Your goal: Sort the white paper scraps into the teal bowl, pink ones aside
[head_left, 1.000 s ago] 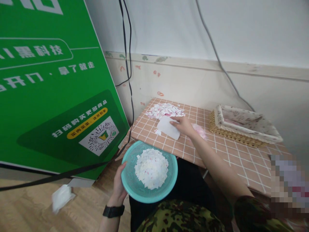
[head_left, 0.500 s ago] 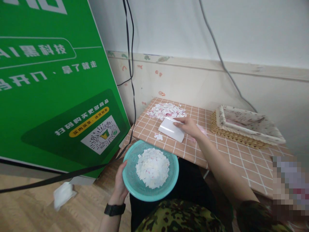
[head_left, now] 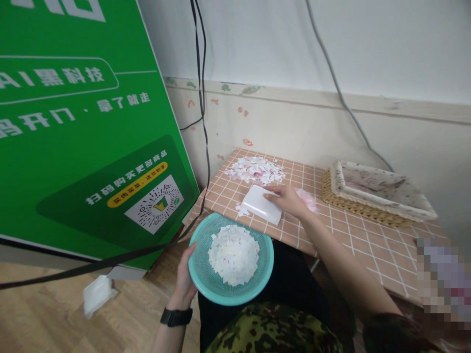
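Observation:
My left hand (head_left: 186,280) grips the left rim of a round teal plastic colander (head_left: 196,282), held over my lap just below the table edge. Small torn paper scraps (head_left: 234,255), mostly white, are heaped inside it. With fingers on top and the thumb hidden, my right hand (head_left: 289,200) holds a glossy, bent white sheet (head_left: 259,203) low over the table. A few loose scraps (head_left: 241,210) lie at the sheet's left edge. Behind it spreads a pile of white and pink paper scraps (head_left: 255,169). Pinkish paper (head_left: 307,200) shows beyond my right wrist.
The table (head_left: 353,240) has a brown checked cover. A cloth-lined wicker basket (head_left: 368,208) stands on its right. At the left is a green panel (head_left: 73,162); a black strap (head_left: 110,264) crosses in front. A white packet (head_left: 98,294) lies on the floor.
My right hand has brought the white sheet's far edge lower and toward me, and its near edge now reaches the loose scraps. My left hand and the colander have stayed nearly still.

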Motion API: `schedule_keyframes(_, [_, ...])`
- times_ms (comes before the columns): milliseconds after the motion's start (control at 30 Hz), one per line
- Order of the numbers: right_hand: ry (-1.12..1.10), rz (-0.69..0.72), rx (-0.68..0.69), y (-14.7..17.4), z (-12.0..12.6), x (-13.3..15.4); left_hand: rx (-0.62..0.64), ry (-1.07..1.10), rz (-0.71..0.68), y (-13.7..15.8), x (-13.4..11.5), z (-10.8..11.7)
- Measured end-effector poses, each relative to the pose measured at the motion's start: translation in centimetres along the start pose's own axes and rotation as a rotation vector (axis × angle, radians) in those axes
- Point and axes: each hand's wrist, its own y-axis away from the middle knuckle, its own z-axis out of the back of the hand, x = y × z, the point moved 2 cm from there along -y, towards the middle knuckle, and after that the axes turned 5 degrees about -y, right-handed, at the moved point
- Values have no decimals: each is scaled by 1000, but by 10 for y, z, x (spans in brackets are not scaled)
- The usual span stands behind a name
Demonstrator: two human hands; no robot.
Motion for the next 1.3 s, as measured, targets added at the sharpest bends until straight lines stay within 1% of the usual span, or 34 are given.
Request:
schedule_keyframes(100, [-46,-27,159,5,-5,8,5,-6,0,0,0,-1])
schedule_keyframes(133, [-59,-28,183,6,-6,9,7,-5,0,0,0,-1])
schedule_keyframes(167, [-64,-28,174,4,-6,8,7,-4,1,0,0,-1])
schedule_keyframes(200, [-60,-29,132,2,-6,7,5,-2,0,0,0,-1])
schedule_keyframes(267, [-29,-29,11,-4,-6,1,-1,0,-5,0,0,-1])
schedule_keyframes(333, [5,-27,-74,-9,-9,-3,-5,2,-2,0,0,0])
schedule_keyframes(400, [17,-13,-91,-9,-14,-1,-3,3,3,-1,0,0])
schedule_keyframes(433, [9,-6,-53,-7,-18,3,-1,2,9,-1,0,0])
schedule_keyframes(467, [-9,-2,17,-4,-21,7,2,4,13,0,0,0])
schedule_keyframes(533, [-66,-3,196,5,-28,18,2,7,16,0,1,0])
schedule_keyframes(567, [-101,-10,263,9,-29,23,-4,8,17,0,1,0])
schedule_keyframes(600, [-136,-20,299,12,-29,26,-11,8,19,0,1,0])
schedule_keyframes(633, [-166,-29,299,14,-26,27,-19,7,20,0,1,0])
schedule_keyframes(700, [-191,-47,213,14,-14,23,-41,1,29,0,2,1])
schedule_keyframes(767, [-141,-58,29,8,7,12,-52,-2,29,0,2,2])
schedule_keyframes(833, [-14,-55,-217,2,36,-1,-53,-3,22,-1,4,4])
schedule_keyframes(867, [61,-55,-301,-1,49,-8,-52,-2,17,-1,6,6])
schedule_keyframes(933, [243,-67,-390,-7,72,-18,-53,3,25,-2,12,9])
schedule_keyframes(1000, [387,-80,-398,-11,86,-24,-69,5,48,-3,21,12])
schedule_keyframes(1067, [456,-76,-364,-14,89,-26,-67,8,105,-5,34,16])
schedule_keyframes(1167, [483,-74,-300,-16,83,-24,-87,0,173,-6,54,24])
schedule_keyframes(1300, [480,-80,-300,-16,77,-20,-177,-22,149,-10,68,33])
